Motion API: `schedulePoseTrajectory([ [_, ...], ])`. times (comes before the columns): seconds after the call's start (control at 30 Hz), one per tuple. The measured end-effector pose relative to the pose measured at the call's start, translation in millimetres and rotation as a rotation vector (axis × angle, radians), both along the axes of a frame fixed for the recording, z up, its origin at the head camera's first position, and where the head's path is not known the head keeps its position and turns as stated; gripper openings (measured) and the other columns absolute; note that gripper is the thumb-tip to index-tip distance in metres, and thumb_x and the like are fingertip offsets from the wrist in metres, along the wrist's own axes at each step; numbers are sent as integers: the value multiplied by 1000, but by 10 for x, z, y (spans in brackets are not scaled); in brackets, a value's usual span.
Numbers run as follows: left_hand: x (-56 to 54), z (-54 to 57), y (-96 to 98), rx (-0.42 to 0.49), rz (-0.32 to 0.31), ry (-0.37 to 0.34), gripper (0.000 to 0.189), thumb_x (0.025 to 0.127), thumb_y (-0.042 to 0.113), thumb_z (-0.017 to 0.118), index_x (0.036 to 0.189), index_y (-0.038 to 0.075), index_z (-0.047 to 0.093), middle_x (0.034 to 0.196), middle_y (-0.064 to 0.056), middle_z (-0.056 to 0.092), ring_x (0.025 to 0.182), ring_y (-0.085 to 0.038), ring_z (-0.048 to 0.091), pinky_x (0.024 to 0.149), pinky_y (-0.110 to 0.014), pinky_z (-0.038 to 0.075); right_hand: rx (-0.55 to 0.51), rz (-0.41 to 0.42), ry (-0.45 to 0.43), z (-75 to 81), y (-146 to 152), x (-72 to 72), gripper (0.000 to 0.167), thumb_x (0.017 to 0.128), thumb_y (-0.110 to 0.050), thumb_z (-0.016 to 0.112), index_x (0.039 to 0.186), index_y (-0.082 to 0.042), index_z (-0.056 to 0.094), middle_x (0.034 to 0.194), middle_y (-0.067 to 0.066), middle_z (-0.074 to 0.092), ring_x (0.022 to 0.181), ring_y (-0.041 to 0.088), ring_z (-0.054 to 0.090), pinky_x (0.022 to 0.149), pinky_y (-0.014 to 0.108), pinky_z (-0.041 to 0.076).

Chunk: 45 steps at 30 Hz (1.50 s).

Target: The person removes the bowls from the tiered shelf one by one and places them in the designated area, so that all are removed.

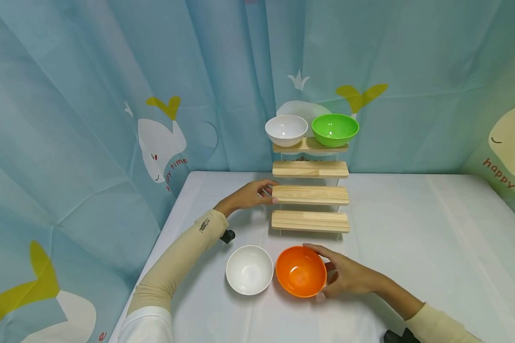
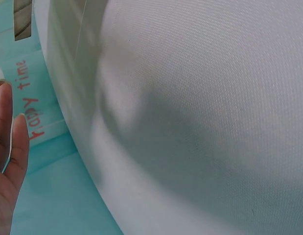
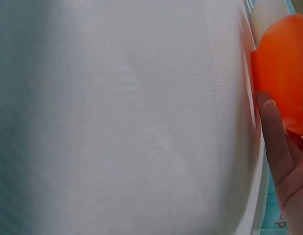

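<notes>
- The orange bowl [image 1: 301,271] sits on the near part of the white table [image 1: 412,247], straight to the near side of the tiered wooden stand [image 1: 311,221], apart from its lowest board.
- The right hand [image 1: 347,274] is the nearer one: it grips the bowl from the right, fingers at the far rim, thumb at the near side.
- The left hand [image 1: 254,194] is farther off, far and left of that bowl; it seems to pinch the left end of the stand's second board from the bottom, though the left wrist view hides the contact.
- The bowl is round, with no long axis; the boards run left to right, stepping up toward the far side.
- A white bowl [image 1: 249,270] stands just beside the orange one, on its left.
- The top board bears another white bowl [image 1: 286,130] at left and a green bowl [image 1: 335,130] at right.
</notes>
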<state>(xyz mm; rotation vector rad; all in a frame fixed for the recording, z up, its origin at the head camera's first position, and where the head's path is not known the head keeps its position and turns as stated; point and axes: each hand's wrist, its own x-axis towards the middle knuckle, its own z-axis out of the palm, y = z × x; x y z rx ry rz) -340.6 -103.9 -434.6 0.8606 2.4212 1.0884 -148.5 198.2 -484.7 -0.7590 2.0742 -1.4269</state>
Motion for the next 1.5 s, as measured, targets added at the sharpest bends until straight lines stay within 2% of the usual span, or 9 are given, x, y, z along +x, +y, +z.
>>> schedulePoseTrajectory([
  [0.17,7,10,3,-4,5,-2,61,94,36,71,148,15,50,128,-10,60,113,-23,62,99,-37,52,-12,8,0,-21,9,-14,101,78,-17,87,159,-18,26,158,20,31,108,20,68,82,35,61],
  [0.43,12,13,5,-2,4,-11,60,95,34,70,148,16,49,128,-10,60,113,-22,62,99,-37,52,-18,41,13,-25,26,-26,101,81,-16,85,160,-14,23,160,20,27,108,20,67,82,35,60],
  [0.77,3,0,-1,-10,7,-8,61,95,38,70,148,18,49,127,-8,60,112,-21,62,98,-37,52,-45,73,5,-20,53,-36,94,82,-5,78,160,-18,26,160,21,28,109,22,67,82,36,60],
  [1.3,-4,5,-4,-7,-5,-6,62,94,39,71,148,18,49,124,-7,61,113,-22,62,99,-37,52,-45,65,9,-27,65,-40,93,81,-8,80,158,-16,29,158,23,31,108,22,67,81,37,60],
  [1.5,-10,-8,-4,-9,-3,-7,62,94,39,71,148,18,49,124,-7,61,113,-21,62,99,-36,52,-28,45,49,-5,77,-26,98,81,-14,84,159,-8,26,156,29,31,109,19,66,79,36,60],
])
